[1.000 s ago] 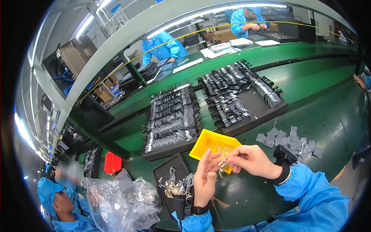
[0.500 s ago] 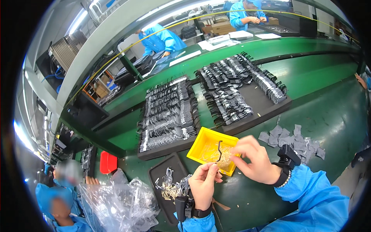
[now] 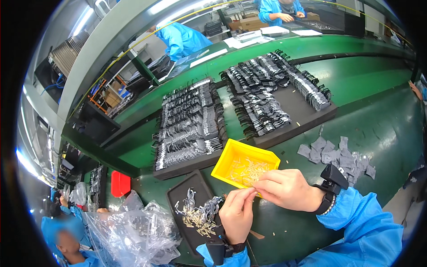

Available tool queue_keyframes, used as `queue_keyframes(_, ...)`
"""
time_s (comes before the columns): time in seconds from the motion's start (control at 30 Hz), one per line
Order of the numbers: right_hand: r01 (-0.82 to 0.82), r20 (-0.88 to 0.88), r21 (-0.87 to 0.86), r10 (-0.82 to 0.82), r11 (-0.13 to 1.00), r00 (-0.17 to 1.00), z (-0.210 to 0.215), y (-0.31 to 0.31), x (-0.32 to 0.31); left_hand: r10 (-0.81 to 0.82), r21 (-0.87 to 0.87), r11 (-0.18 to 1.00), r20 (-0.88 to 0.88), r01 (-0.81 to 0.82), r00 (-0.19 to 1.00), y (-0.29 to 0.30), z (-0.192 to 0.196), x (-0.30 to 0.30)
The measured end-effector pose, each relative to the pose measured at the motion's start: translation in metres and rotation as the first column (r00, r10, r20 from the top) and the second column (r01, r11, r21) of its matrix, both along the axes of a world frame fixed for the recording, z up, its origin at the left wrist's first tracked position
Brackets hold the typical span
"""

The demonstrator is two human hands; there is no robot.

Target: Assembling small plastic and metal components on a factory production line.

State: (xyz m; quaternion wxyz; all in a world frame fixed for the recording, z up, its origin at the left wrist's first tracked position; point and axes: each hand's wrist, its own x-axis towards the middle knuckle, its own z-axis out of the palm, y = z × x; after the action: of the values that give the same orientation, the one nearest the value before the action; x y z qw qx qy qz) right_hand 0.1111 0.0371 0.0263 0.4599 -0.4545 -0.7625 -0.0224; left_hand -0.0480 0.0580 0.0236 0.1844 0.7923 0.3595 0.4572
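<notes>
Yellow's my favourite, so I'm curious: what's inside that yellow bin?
Inside the yellow bin lie small, thin, pale pieces, loosely scattered. The right hand hides the near right corner, and anything beneath the top pieces is covered too.

The bin (image 3: 242, 150) is yellow, the sleeves (image 3: 360, 222) blue, the tabletop (image 3: 284, 218) green.

There was one left hand (image 3: 237, 216) and one right hand (image 3: 287, 189). There was one yellow bin (image 3: 225, 163), one red bin (image 3: 120, 184), one small black tray (image 3: 195, 181) and, behind the yellow bin, two big black trays (image 3: 295, 106). Across from the hands were two people in blue (image 3: 181, 40).
</notes>
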Motion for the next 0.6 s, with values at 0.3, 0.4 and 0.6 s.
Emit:
queue_keyframes(0.3, 0.095, 0.04, -0.164, -0.09, 0.982, 0.995, -0.011, 0.005, 0.008, 0.1, -0.601, 0.761, 0.482, 0.245, 0.87, 0.006, -0.006, -0.011)
queue_keyframes(0.4, 0.14, 0.138, -0.203, -0.113, 0.969, 0.984, -0.013, 0.004, 0.009, 0.11, -0.574, 0.782, 0.513, 0.244, 0.851, 0.01, -0.013, -0.011)
queue_keyframes(0.6, 0.123, -0.112, -0.063, -0.129, 0.99, 0.985, 0.001, -0.001, 0.004, 0.142, -0.647, 0.697, 0.549, 0.311, 0.824, 0.006, -0.006, -0.008)
